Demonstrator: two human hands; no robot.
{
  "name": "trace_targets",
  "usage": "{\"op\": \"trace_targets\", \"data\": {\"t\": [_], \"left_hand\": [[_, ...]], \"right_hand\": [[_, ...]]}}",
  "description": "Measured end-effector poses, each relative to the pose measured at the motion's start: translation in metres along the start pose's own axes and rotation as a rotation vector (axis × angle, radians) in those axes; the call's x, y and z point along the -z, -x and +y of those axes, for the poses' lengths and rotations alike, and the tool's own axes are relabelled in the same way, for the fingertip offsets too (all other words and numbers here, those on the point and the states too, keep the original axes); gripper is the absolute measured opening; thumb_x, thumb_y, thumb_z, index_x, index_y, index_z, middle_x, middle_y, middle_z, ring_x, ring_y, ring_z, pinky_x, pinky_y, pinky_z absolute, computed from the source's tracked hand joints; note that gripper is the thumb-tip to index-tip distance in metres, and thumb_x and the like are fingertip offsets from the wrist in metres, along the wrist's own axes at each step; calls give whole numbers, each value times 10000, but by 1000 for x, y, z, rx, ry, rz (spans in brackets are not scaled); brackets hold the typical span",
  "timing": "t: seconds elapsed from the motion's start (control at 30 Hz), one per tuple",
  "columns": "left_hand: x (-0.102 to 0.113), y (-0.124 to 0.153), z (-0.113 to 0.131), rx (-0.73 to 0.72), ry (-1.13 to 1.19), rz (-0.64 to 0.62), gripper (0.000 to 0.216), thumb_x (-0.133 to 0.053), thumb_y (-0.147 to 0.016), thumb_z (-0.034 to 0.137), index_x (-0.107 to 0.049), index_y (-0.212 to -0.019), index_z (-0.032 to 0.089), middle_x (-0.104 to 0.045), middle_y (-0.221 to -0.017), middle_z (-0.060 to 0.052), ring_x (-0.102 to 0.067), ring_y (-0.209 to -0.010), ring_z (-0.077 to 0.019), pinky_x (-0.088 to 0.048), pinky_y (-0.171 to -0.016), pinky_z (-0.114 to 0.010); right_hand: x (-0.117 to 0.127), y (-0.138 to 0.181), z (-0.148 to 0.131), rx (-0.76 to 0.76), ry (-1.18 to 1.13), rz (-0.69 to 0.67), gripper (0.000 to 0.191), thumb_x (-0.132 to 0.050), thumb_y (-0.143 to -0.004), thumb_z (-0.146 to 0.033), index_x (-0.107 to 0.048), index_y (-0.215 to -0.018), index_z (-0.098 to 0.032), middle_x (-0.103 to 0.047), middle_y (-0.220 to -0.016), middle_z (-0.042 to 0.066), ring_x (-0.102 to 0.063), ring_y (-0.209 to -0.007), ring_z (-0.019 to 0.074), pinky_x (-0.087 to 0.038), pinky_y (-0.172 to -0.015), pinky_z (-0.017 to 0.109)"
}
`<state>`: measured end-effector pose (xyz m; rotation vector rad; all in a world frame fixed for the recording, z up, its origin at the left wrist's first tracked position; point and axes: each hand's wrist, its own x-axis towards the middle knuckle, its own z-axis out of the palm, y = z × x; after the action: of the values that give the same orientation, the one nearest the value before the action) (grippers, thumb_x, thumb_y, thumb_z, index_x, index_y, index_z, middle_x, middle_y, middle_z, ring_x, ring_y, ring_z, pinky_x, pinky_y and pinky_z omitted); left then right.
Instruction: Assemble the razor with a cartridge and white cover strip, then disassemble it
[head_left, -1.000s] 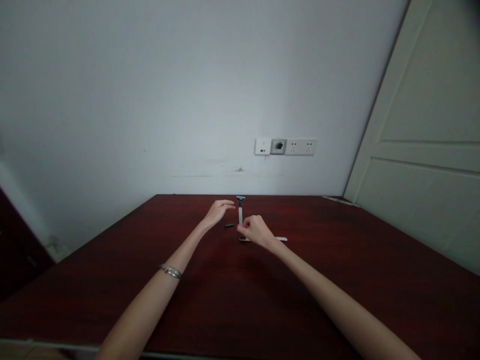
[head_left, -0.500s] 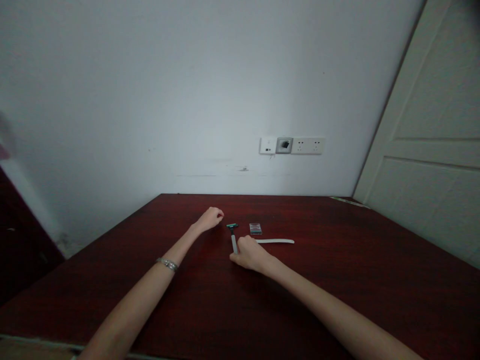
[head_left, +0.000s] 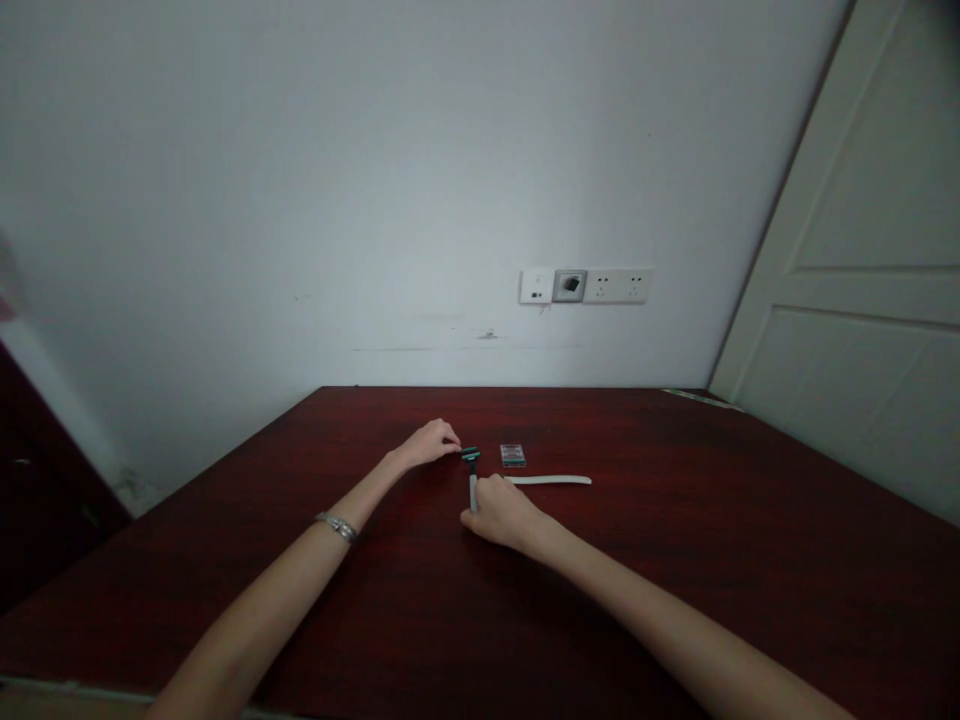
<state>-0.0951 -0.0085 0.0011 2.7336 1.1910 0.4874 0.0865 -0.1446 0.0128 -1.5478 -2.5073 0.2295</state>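
My right hand (head_left: pixel 504 510) is closed around the handle of a razor (head_left: pixel 473 490), whose head points away from me. At the razor's head, my left hand (head_left: pixel 433 442) pinches the end of a thin dark green strip (head_left: pixel 469 450); whether it is a blade cover or part of the head is too small to tell. A metal bracelet circles my left wrist. Beyond my right hand lies a small clear case (head_left: pixel 513 456) with dark and green contents. A white curved strip (head_left: pixel 555 480) rests beside my right hand, its left end hidden behind the knuckles.
The dark red wooden table (head_left: pixel 637 600) reaches back to a white wall. Wall sockets (head_left: pixel 585 286) are set above its back edge. A pale panelled door (head_left: pixel 862 300) stands at the right. A flat strip (head_left: pixel 701 400) lies along the table's back right edge.
My left hand has moved right, and its fingers have come to the razor's head. The razor has become more upright in view and shifted slightly right, still in my right hand.
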Motion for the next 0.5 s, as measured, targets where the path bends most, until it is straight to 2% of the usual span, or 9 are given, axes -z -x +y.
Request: {"op": "trace_targets", "data": {"t": [0.27, 0.5], "left_hand": [[-5, 1, 8, 4, 14, 36, 165, -601, -752, 288, -728, -817, 207, -690, -823, -45, -583, -808, -160, -393, -778, -235], [-9, -2, 6, -15, 46, 39, 145, -587, -749, 204, -730, -766, 181, -684, -769, -45, -584, -751, -146, -397, -734, -224]], "right_hand": [[-2, 0, 0, 34, 10, -6, 316, -506, -754, -338, -666, -864, -89, -669, -869, 197, -645, -821, 276, -460, -685, 313], [1, 1, 0, 25, 36, 26, 419, -459, -807, -440, -677, -853, -86, -665, -870, 213, -640, -817, 292, -455, -665, 329]]}}
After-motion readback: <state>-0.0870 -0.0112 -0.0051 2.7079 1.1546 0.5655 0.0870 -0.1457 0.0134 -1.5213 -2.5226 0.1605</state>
